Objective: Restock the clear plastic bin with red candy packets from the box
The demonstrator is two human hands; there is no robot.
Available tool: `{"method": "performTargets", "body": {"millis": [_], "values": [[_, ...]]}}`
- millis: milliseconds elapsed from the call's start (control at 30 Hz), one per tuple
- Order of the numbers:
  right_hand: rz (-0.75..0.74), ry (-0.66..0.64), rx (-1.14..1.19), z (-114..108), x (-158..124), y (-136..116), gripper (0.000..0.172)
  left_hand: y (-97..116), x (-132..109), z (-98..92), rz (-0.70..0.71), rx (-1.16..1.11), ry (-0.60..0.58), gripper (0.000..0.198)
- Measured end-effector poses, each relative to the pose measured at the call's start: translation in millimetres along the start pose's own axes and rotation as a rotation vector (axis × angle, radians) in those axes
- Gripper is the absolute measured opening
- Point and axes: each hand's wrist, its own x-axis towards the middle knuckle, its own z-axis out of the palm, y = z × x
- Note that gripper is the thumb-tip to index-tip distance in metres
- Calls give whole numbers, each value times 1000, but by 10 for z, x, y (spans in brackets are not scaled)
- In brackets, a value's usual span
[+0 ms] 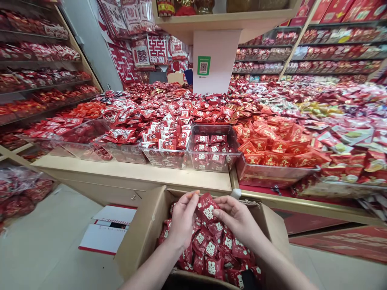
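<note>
My left hand (183, 217) and right hand (237, 217), far off from me, both pinch one dark red double-happiness packet (207, 207) over the cardboard box (143, 229). Lots more are left in the box. Just past the box, I see a clear plastic tub (234, 146), part filled with ones that look alike.

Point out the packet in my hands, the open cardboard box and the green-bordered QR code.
Packet (207, 208): head view, middle of its printed front.
Cardboard box (142, 229): head view, its left-side flap.
QR code (204, 65): head view, centre of its square pattern.
</note>
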Motion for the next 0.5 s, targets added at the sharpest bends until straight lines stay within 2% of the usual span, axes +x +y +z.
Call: {"method": "performTargets", "body": {"millis": [100,167,233,300,367,433,500], "values": [[-141,82,-265,-285,337,-442,23,79,-21,-206,26,149,-34,25],[-220,225,-534,-522,750,-755,24,86,-19,-387,14,325,-16,21],[-210,278,-789,-708,1256,-947,24,32,-17,-571,-41,449,13,20],[-107,214,-990,-783,1759,-971,22,-75,-27,-731,-102,494,24,20],[22,96,-1117,-739,2174,-865,23,-215,-49,-860,-133,504,7,20],[105,-31,-1169,-624,2461,-709,26,-369,-71,-969,-133,505,-23,21],[131,-142,-1194,-500,2633,-568,27,-518,-81,-1071,-118,501,-32,23]]}}
